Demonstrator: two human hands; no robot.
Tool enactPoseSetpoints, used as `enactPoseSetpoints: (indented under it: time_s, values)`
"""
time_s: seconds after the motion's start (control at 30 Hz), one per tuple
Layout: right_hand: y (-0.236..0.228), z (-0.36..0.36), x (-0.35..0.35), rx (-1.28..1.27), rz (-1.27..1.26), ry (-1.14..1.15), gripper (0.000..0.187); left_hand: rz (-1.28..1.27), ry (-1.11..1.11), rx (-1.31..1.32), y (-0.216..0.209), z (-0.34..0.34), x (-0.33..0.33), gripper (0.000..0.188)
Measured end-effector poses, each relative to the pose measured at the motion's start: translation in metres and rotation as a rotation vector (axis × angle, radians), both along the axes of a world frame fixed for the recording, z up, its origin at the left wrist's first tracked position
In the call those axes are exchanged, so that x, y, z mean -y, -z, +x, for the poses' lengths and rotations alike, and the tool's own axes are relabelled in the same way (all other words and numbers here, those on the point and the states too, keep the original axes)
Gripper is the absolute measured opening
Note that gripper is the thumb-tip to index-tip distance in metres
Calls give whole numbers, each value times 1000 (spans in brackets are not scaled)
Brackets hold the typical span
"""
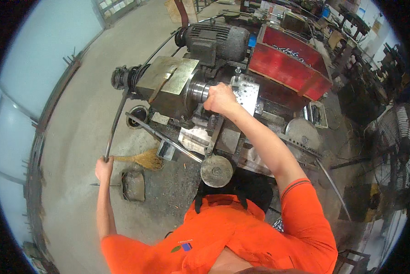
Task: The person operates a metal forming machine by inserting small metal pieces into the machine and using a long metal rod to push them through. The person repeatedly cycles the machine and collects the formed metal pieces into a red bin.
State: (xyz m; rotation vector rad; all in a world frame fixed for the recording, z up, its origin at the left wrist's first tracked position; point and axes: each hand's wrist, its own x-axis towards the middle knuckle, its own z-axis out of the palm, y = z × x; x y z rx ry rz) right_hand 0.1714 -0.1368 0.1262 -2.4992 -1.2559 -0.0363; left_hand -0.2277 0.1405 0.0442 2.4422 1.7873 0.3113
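Note:
Stretched out to the left, my left hand (pixel 104 169) is wrapped round the lower end of a long metal lever (pixel 117 123). That lever slants up past the pulley side of a greasy lathe-like machine (pixel 173 104). My right hand (pixel 221 98) is closed at the front of the machine's shiny round spindle (pixel 198 91); whatever its fingers hold is hidden. Just right of that hand lies a drilled metal plate (pixel 248 93). A thin sheet (pixel 186 69) covers the machine's top, with a wooden-handled tool (pixel 161 86) on it.
An electric motor (pixel 218 43) sits behind the machine, beside a red box (pixel 282 68) of small metal parts. A slanting bar (pixel 164 137) and a round disc (pixel 216 171) stand close before me. A broom (pixel 146 160) and dustpan (pixel 133 186) lie on the floor.

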Motion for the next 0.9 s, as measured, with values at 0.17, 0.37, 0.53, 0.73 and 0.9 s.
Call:
enactPoseSetpoints:
  time_s: [0.17, 0.37, 0.53, 0.73, 0.9]
  values:
    - [12, 7, -1, 109, 48, -33, 29, 41, -7, -12, 3, 16, 52, 41]
    - [-45, 27, 55, 346, -183, -75, 24, 42, 30, -32, 13, 3, 56, 41]
    - [-112, 95, 136, 509, 180, 321, 38, 40, 60, -24, -4, 28, 56, 37]
    - [-125, 77, 218, 304, 508, 115, 42, 236, 400, -238, -41, 46, 85, 30]
    - [-68, 33, 329, -411, 436, 220, 42, -112, 819, 142, -69, 106, 126, 29]
